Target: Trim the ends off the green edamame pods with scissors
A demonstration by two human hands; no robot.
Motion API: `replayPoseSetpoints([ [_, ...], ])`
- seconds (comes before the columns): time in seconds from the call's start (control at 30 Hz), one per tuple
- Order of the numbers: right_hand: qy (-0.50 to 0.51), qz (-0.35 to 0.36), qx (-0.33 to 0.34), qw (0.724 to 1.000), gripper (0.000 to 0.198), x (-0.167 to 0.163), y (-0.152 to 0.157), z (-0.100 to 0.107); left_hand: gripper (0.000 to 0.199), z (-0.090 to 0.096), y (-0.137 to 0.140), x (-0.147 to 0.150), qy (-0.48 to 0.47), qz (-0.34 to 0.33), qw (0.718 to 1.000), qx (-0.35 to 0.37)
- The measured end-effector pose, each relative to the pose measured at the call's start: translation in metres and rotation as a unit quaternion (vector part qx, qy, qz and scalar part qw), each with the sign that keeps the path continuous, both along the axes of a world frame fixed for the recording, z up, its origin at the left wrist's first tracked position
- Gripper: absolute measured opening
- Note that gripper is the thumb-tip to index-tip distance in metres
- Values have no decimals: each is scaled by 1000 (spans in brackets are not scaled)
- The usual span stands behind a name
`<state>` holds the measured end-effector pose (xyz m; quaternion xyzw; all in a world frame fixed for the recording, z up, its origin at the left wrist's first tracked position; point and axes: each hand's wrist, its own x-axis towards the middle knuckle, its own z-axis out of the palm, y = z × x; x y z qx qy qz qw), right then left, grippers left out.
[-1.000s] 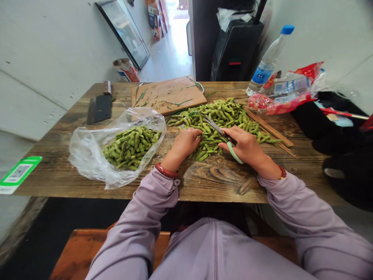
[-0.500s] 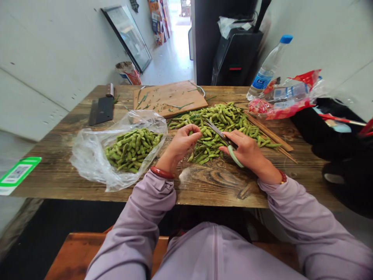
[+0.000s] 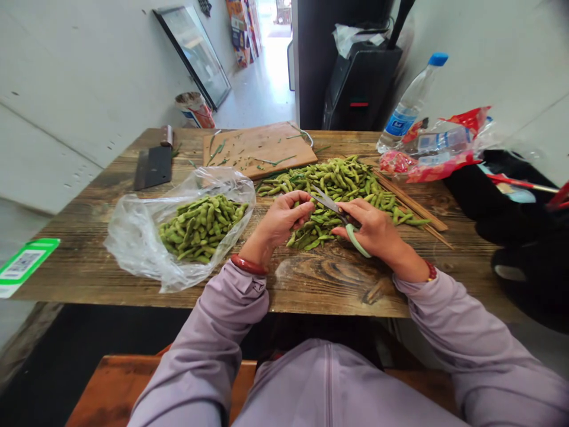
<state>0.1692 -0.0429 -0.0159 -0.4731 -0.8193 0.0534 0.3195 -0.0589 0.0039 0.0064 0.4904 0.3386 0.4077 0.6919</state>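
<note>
My right hand (image 3: 371, 231) is wrapped round scissors (image 3: 328, 201) with pale green handles, the blades pointing up and left toward my other hand. The fingertips of my left hand (image 3: 284, 219) are pinched together close to the blades; whatever is between them is too small or hidden to make out. Both hands are over the near side of a loose pile of green edamame pods (image 3: 342, 178) on the wooden table. To the left, a clear plastic bag (image 3: 137, 237) lies spread, with a heap of trimmed-looking edamame pods (image 3: 202, 228) in it.
Behind the bag lie a cleaver (image 3: 153, 166) and a wooden cutting board (image 3: 262, 151) with green scraps. Chopsticks (image 3: 411, 204) flank the pile on the right. Beyond them are a water bottle (image 3: 402, 112), red-and-clear packaging (image 3: 444, 148) and a black bag (image 3: 480, 201).
My left hand has shifted slightly to the right, nearer the scissors. The scissor blades have moved down a little, and my right hand stays almost in place.
</note>
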Motion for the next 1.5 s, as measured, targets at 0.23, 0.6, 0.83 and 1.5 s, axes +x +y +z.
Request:
replayPoseSetpoints([
  [0.23,-5,20,-5,1000,51,-1,0,1,38,-6,-4,7,25,-30,999,32],
  [0.6,-11,36,6,999,43,-1,-2,1,34,-9,-5,9,25,-37,998,39],
  [0.83,-52,14,20,998,38,-2,-5,3,34,-7,-2,5,18,-55,998,9],
  [1.5,15,-9,15,1000,53,1,1,-3,30,7,-3,4,-60,38,995,-66],
])
